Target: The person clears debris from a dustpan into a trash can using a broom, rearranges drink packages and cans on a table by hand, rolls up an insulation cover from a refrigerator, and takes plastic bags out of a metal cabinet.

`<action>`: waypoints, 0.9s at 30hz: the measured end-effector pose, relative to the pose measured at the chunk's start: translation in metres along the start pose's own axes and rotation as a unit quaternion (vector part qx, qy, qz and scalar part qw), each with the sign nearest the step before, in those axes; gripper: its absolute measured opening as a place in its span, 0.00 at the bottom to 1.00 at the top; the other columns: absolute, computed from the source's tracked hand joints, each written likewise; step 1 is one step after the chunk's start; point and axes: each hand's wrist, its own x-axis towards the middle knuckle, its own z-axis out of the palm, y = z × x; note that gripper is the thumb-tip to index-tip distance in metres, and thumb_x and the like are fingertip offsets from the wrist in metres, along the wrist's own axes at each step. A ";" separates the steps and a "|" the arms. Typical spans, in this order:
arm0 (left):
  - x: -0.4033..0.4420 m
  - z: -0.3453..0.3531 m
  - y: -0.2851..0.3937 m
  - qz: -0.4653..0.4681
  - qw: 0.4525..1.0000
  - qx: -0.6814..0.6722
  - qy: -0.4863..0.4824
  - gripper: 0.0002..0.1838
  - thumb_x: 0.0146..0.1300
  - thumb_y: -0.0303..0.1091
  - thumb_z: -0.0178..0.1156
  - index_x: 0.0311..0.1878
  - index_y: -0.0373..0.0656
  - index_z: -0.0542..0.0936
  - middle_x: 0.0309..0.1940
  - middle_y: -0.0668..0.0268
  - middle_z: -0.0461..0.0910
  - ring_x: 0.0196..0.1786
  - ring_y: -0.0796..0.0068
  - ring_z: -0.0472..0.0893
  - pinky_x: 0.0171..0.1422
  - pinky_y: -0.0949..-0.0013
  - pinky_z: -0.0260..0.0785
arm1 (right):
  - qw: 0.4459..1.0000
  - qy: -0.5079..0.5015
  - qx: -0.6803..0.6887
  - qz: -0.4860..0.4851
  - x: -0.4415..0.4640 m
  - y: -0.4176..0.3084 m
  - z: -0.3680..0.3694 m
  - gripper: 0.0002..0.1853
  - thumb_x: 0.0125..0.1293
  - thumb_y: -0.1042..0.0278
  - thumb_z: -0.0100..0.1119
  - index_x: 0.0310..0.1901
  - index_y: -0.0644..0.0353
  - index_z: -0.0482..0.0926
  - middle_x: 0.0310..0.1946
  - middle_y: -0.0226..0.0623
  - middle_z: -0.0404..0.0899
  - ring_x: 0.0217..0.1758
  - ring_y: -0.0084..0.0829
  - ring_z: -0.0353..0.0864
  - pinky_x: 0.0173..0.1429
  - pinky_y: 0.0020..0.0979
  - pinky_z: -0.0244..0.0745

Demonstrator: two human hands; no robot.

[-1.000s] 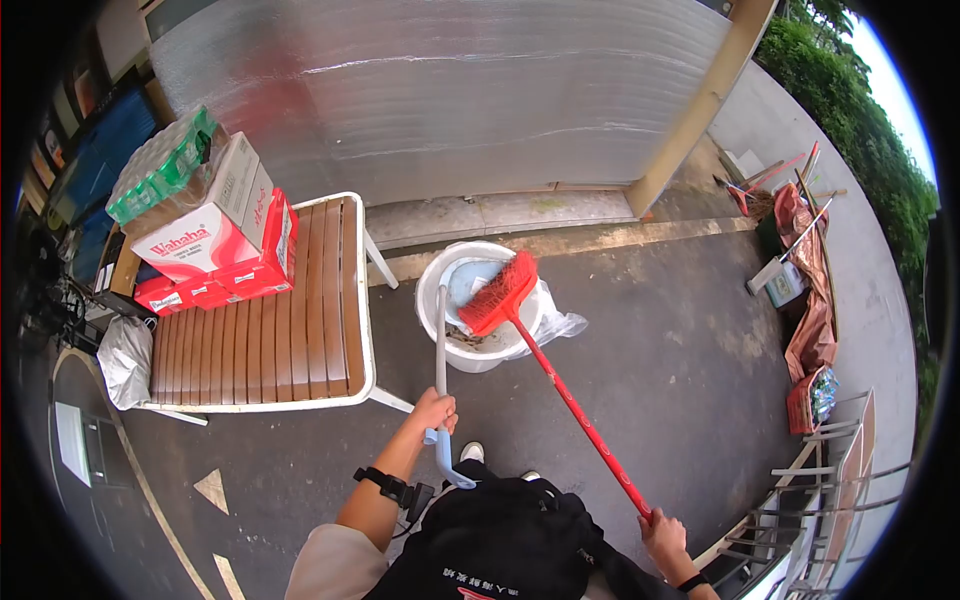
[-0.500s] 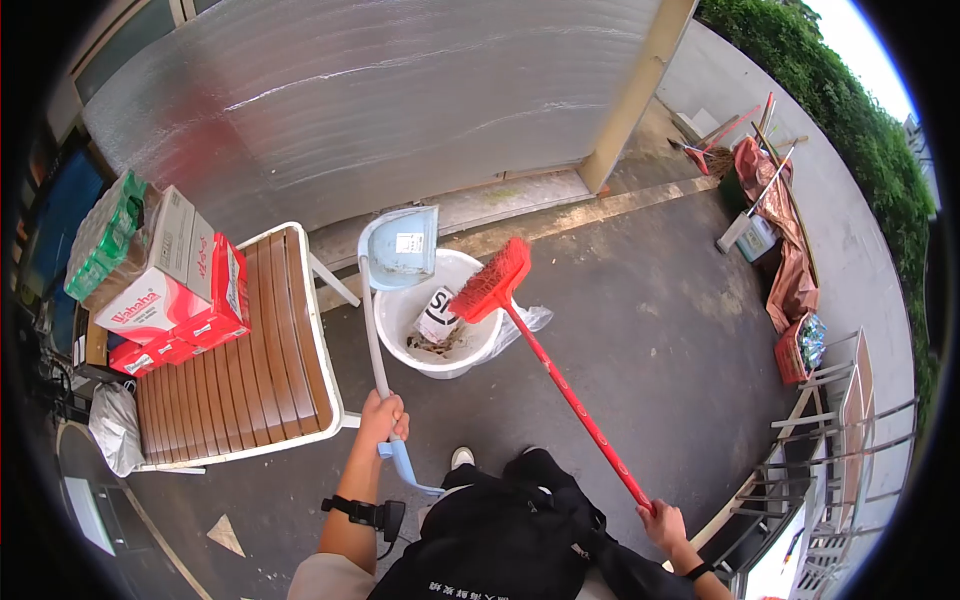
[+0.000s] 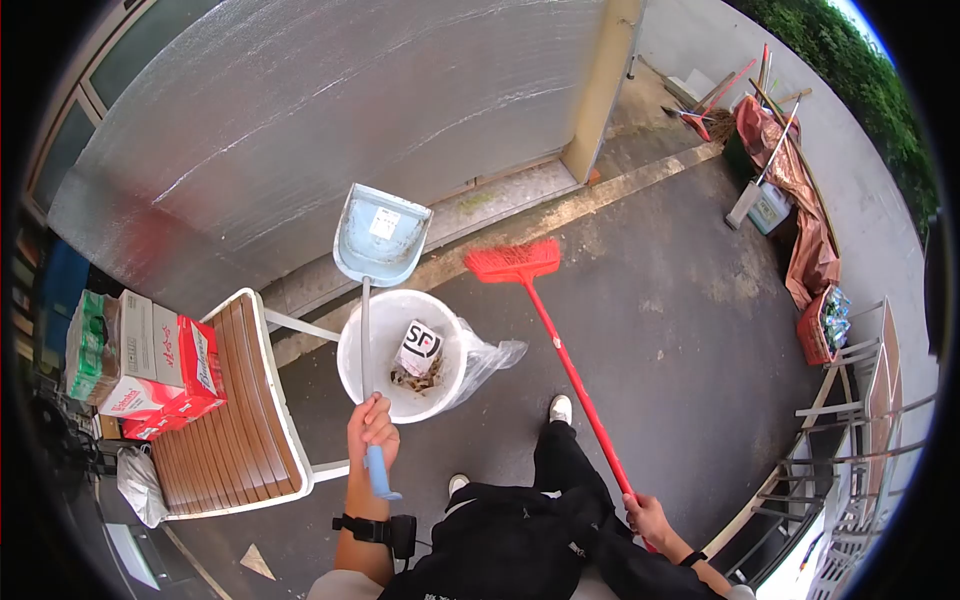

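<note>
My left hand [image 3: 373, 430] is closed round the handle of a light-blue dustpan [image 3: 381, 238], whose pan is raised beyond the white bin. In my right hand [image 3: 648, 520] is the red stick of a broom [image 3: 513, 262]; its bristle head is up to the right of the dustpan, apart from it. Between them and nearer to me stands the round white bin [image 3: 350, 358], with a clear plastic bag over its right edge. Inside lie a white packet [image 3: 419, 347] marked SF and some brown debris [image 3: 416, 378].
A slatted bench [image 3: 232, 420] at the left bears stacked drink cartons [image 3: 165, 360]. Behind the bin is a silver-covered wall [image 3: 330, 110]. Brooms, a red-brown cloth [image 3: 808, 250] and a red basket [image 3: 817, 335] line the right side, with metal-framed furniture [image 3: 870, 400] nearer.
The dustpan has risen out of the bin and turned upward. The broom head has moved away from over the bin, to its right. The view has turned and my feet have stepped.
</note>
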 end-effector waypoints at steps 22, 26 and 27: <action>0.295 -0.029 -0.140 0.037 0.963 -0.267 -0.012 0.13 0.69 0.24 0.46 0.26 0.39 0.65 0.21 0.69 0.65 0.16 0.83 0.69 0.24 0.78 0.68 | 0.962 -0.025 -0.270 0.009 0.313 -0.317 -0.182 0.16 0.64 0.59 0.63 0.31 0.65 0.75 0.17 0.31 0.70 0.14 0.25 0.70 0.16 0.29 0.65; 0.352 -0.045 -0.131 0.036 0.936 -0.350 -0.001 0.16 0.68 0.27 0.49 0.21 0.43 0.64 0.17 0.71 0.64 0.16 0.82 0.69 0.25 0.78 0.68 | 0.954 -0.078 -0.288 0.011 0.351 -0.411 -0.157 0.16 0.65 0.58 0.62 0.27 0.62 0.72 0.14 0.29 0.67 0.13 0.25 0.67 0.16 0.29 0.61; 0.361 -0.049 -0.125 0.040 0.928 -0.371 0.006 0.16 0.67 0.27 0.49 0.21 0.44 0.64 0.16 0.71 0.64 0.16 0.82 0.69 0.25 0.78 0.68 | 0.949 -0.096 -0.301 0.009 0.357 -0.436 -0.146 0.16 0.66 0.58 0.61 0.27 0.61 0.72 0.14 0.29 0.66 0.12 0.25 0.66 0.16 0.30 0.60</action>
